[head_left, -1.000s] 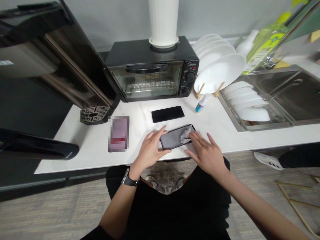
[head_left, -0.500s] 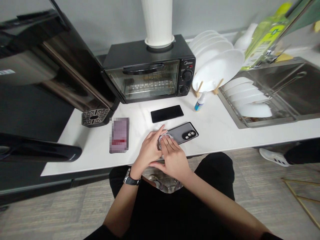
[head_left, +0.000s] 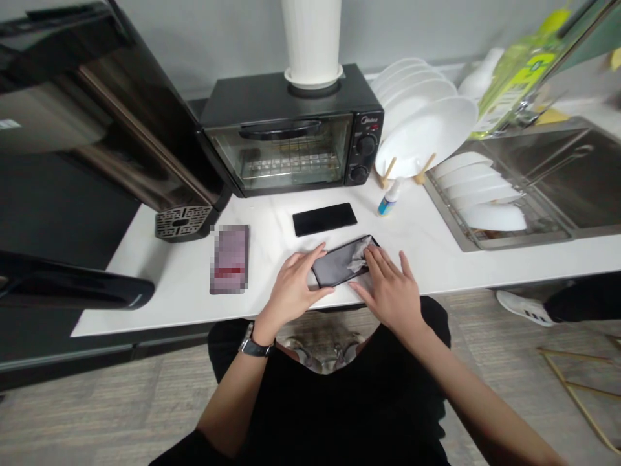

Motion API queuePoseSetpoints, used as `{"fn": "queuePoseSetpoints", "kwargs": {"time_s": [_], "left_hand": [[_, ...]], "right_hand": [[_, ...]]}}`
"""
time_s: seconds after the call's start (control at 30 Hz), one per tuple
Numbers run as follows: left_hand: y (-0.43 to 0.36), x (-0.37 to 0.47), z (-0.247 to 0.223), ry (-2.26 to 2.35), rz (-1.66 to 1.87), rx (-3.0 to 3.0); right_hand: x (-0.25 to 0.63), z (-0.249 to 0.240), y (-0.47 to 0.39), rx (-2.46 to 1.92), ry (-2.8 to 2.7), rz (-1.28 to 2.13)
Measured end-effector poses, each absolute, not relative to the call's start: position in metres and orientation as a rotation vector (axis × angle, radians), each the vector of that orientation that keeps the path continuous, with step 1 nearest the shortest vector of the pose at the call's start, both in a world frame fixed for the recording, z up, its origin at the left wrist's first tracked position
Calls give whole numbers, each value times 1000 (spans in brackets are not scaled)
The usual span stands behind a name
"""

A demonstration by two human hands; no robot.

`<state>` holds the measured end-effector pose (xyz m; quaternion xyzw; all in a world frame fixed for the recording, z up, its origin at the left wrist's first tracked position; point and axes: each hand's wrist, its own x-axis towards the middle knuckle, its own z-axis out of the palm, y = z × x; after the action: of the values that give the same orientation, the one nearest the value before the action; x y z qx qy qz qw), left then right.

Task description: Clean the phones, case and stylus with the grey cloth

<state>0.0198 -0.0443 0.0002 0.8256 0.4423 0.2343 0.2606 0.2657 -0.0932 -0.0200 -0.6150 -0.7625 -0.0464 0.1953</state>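
A grey, see-through phone case (head_left: pixel 336 265) with a black rim lies at the front of the white counter. My left hand (head_left: pixel 292 285) grips its left end, fingers at the far edge and thumb at the near one. At the right end, my right hand (head_left: pixel 394 290) presses a crumpled white wipe (head_left: pixel 359 254) onto the case. Its fingers cover that end, so the camera openings are hidden. Behind the case lies a black phone (head_left: pixel 325 220), and a small spray bottle (head_left: pixel 387 200) stands to the right of it.
A purple, blurred-out flat item (head_left: pixel 231 259) lies left on the counter (head_left: pixel 272 310). Behind stand a toaster oven (head_left: pixel 291 155) and a rack of white plates (head_left: pixel 427 136). A dispenser (head_left: pixel 182 220) is at left, a sink (head_left: pixel 466 243) with bowls at right. Another person's shoe (head_left: pixel 524 308) shows below.
My right hand has slid with the wipe from the left end of the case to the right end, over the camera openings. My left hand keeps to the left end.
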Motion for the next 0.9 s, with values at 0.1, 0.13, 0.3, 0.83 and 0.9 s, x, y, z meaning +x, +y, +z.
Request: {"fn": "queuePoseSetpoints", "kwargs": {"time_s": [0.1,0.13,0.3,0.83,0.9], "left_hand": [[-43,20,0,1183,639,2230],[-42,20,-1,1178,639,2224],[-41,16,-5,1207,619,2190],[-45,23,3,1219,627,2222],[-44,21,2,1204,638,2214]], "right_hand": [[231,-21,-84,-1719,-2070,-110],[216,-20,-84,-1690,-2071,-82],[169,-11,-106,-1473,-2172,118],[245,-21,-86,-1748,-2082,-109],[216,-21,-83,-1719,-2069,-95]]}}
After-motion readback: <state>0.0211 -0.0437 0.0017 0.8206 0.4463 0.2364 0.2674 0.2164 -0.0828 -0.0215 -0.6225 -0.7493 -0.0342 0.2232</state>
